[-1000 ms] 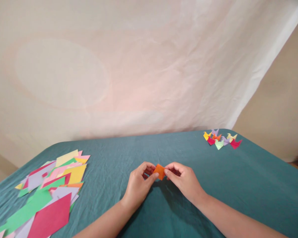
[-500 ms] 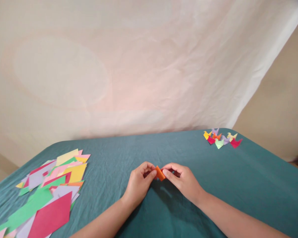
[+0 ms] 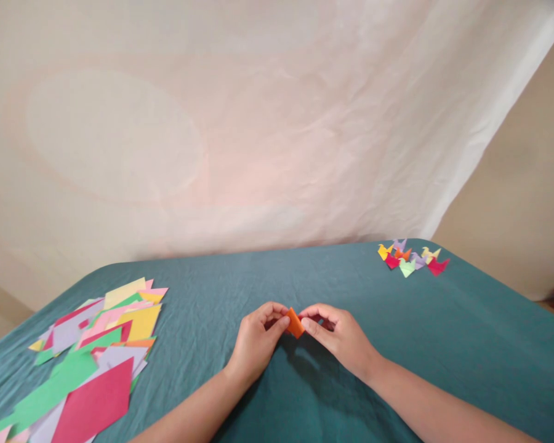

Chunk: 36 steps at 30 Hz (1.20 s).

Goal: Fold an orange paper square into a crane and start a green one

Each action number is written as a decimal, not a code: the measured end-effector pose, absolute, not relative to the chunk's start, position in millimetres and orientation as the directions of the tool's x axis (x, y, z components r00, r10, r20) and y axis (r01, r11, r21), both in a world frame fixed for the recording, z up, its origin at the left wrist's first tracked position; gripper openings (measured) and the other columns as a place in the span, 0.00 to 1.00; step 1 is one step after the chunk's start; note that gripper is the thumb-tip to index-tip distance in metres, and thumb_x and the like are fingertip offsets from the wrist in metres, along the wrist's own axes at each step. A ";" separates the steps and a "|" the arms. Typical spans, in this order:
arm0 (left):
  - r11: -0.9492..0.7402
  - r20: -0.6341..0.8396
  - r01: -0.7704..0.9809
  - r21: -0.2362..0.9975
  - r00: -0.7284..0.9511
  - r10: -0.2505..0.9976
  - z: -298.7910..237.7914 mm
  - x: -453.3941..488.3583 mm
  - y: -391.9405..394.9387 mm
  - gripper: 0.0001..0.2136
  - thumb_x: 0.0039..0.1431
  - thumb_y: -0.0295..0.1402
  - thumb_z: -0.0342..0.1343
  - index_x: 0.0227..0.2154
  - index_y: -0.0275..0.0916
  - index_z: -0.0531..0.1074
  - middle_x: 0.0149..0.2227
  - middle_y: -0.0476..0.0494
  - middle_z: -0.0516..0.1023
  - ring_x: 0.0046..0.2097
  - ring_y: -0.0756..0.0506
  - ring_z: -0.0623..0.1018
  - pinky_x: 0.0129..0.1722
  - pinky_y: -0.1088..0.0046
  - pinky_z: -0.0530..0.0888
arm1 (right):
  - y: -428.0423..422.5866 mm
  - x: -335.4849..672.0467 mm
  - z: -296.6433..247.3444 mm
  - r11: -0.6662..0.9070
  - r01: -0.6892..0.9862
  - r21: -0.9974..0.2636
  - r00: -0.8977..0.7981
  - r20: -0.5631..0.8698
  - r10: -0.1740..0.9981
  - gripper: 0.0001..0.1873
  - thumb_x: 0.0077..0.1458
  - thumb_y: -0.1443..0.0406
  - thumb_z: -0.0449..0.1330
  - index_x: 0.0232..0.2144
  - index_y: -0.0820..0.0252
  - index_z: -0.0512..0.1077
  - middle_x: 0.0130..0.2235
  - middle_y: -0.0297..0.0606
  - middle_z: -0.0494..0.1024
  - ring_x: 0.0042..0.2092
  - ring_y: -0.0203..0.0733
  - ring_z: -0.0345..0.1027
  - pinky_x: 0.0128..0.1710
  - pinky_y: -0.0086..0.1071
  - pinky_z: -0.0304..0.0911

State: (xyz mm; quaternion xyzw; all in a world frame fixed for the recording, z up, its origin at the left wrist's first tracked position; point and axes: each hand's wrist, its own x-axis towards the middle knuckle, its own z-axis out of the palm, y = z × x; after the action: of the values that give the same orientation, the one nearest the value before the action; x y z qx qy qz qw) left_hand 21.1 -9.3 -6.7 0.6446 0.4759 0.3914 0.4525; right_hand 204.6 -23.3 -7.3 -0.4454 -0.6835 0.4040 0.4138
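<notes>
A small folded piece of orange paper (image 3: 296, 323) is held between my two hands, just above the table at the front middle. My left hand (image 3: 261, 335) pinches its left edge between thumb and fingertips. On the other side, my right hand (image 3: 336, 332) has thumb and fingers closed on the right edge. The fingertips behind the paper are partly hidden, and so are the ends of the folds.
A green cloth (image 3: 203, 289) covers the table. Loose sheets of coloured paper (image 3: 96, 394) lie in an overlapping heap on the left. Several small folded paper birds (image 3: 407, 267) stand grouped at the far right. A pale hanging sheet (image 3: 277, 123) rises behind the table.
The orange paper has shifted very slightly left and turned a little, showing a bit more of its face. Both hands keep their pinch on it.
</notes>
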 end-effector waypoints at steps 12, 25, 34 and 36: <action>-0.174 0.096 0.337 0.925 0.237 0.967 -6.8 19.8 -10.8 0.07 0.57 0.36 0.52 0.33 0.38 0.72 0.30 0.47 0.76 0.31 0.48 0.74 0.33 0.75 0.68 | -23.5 203.9 -7.0 0.268 0.278 -0.922 -0.267 0.194 0.944 0.09 0.57 0.64 0.55 0.38 0.58 0.74 0.35 0.35 0.78 0.36 0.39 0.70 0.34 0.29 0.63; -0.027 0.001 0.067 0.997 0.365 0.931 -15.1 17.6 -2.1 0.09 0.56 0.38 0.55 0.30 0.36 0.69 0.26 0.50 0.70 0.28 0.51 0.69 0.30 0.77 0.66 | -22.2 205.0 -11.6 0.192 0.109 -0.975 -0.372 0.139 0.918 0.11 0.58 0.59 0.56 0.36 0.60 0.74 0.30 0.34 0.75 0.31 0.35 0.66 0.31 0.26 0.60; 0.111 -0.071 -0.067 0.992 0.435 0.898 -8.8 18.8 -5.3 0.12 0.55 0.41 0.56 0.31 0.36 0.68 0.26 0.48 0.73 0.29 0.51 0.71 0.30 0.77 0.66 | -19.9 205.9 -11.5 0.091 0.034 -0.995 -0.415 0.069 0.907 0.17 0.57 0.53 0.56 0.37 0.60 0.73 0.28 0.35 0.74 0.30 0.36 0.66 0.27 0.26 0.59; 0.114 -0.072 -0.068 0.991 0.442 0.894 -8.2 18.9 -5.4 0.13 0.55 0.42 0.56 0.31 0.35 0.68 0.26 0.47 0.74 0.28 0.51 0.71 0.30 0.77 0.66 | -19.8 205.6 -11.5 0.088 0.031 -0.996 -0.419 0.067 0.905 0.18 0.56 0.53 0.56 0.37 0.60 0.73 0.28 0.35 0.74 0.30 0.36 0.66 0.27 0.26 0.59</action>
State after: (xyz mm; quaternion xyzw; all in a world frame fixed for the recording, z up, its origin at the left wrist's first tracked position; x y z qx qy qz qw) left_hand 18.9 -5.4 -8.2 0.5514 0.3744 0.3729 0.6455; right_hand 205.6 -19.8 -11.5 -0.3735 -0.6270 0.5626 0.3884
